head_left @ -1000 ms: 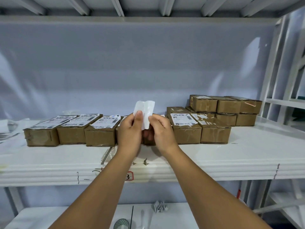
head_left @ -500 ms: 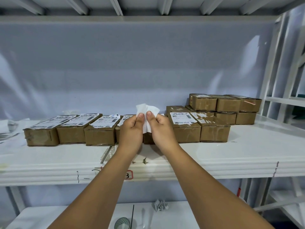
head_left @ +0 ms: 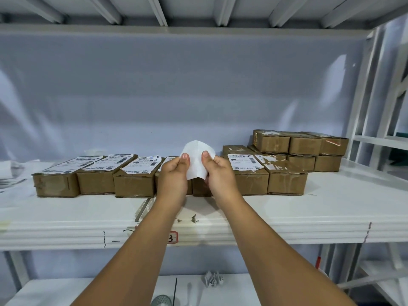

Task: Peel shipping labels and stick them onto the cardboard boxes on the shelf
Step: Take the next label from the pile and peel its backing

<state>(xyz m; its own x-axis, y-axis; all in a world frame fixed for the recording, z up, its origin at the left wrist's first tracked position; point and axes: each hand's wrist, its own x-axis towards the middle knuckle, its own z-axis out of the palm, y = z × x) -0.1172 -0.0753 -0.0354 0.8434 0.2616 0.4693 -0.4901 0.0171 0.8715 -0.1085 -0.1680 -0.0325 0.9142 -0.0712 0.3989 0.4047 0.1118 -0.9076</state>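
Both my hands hold one white shipping label (head_left: 196,161) in front of the box row; its blank side faces me and it bows between them. My left hand (head_left: 173,176) pinches its left edge with the thumb on top. My right hand (head_left: 217,174) pinches its right edge the same way. A row of brown cardboard boxes (head_left: 134,183) stands on the white shelf (head_left: 331,208). Three boxes left of my hands carry labels, and so does one box (head_left: 247,171) just right of them. The box behind my hands is mostly hidden.
A two-high stack of unlabelled boxes (head_left: 304,151) stands at the back right. Loose papers (head_left: 11,173) lie at the shelf's left end. Small paper scraps (head_left: 192,218) lie near the front edge. A crumpled backing (head_left: 213,279) lies on the lower shelf.
The label was held upright and higher a second ago. My hands have lowered it slightly and spread apart, so it now stretches wider between my thumbs.
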